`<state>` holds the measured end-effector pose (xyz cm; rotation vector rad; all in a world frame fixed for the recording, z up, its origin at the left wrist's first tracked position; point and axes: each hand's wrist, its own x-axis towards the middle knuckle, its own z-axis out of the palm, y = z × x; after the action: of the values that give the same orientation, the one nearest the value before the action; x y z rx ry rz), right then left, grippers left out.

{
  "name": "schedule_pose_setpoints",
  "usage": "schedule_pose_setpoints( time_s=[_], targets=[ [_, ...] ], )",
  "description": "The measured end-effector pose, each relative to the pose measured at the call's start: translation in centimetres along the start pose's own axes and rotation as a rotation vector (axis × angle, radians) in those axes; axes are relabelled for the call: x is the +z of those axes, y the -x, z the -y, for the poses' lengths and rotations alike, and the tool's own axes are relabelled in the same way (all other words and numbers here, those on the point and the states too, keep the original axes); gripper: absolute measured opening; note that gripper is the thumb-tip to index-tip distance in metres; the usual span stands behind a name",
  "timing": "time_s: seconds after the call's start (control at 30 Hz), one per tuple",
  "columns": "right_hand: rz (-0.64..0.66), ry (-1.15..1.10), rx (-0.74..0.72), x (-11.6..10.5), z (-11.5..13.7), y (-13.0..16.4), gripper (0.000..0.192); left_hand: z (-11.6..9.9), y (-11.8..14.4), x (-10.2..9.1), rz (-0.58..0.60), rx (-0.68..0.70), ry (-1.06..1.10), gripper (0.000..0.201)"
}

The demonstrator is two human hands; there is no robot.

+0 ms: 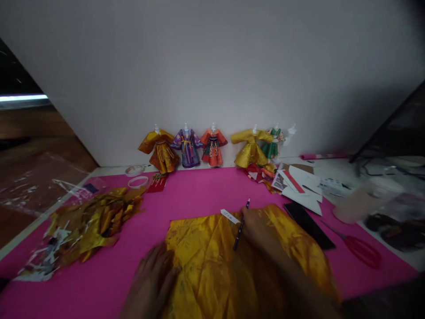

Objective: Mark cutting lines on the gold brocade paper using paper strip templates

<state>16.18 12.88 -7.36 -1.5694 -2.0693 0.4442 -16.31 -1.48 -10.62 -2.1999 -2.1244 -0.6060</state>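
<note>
Yellow cloth [212,257] lies spread on the pink mat [186,195] at the near middle of the table, wrinkled and shiny. The left hand [154,277] rests flat on the cloth's near left edge, blurred, its fingers seemingly loosely spread. The right hand [255,228] sits on the cloth's upper part and pinches a dark pen [241,225] between its fingers, the pen's tip pointing away toward the wall. Just beside the pen tip lies a small white paper slip [229,216]. To the right of the cloth are a black flat card [308,225] and red scissors [360,248], with a stack of white paper pieces [303,188] beyond. To the left sits a heap of gold scraps [89,223]. Against the wall stands a row of small doll robes [212,148].
</note>
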Motion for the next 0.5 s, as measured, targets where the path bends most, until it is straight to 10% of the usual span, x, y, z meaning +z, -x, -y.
schedule_pose_setpoints(
  time_s=[0.27,0.5],
  targets=[
    [0.085,-0.060,0.005,0.8,-0.6,-1.7,0.015,-3.7,2.0,-1.5,-0.029,-0.060,0.308,0.028],
    [0.070,-0.331,-0.107,-1.1,2.3,1.7,0.009,-8.5,0.9,-2.3,0.445,-0.310,0.959,0.035]
  ],
)
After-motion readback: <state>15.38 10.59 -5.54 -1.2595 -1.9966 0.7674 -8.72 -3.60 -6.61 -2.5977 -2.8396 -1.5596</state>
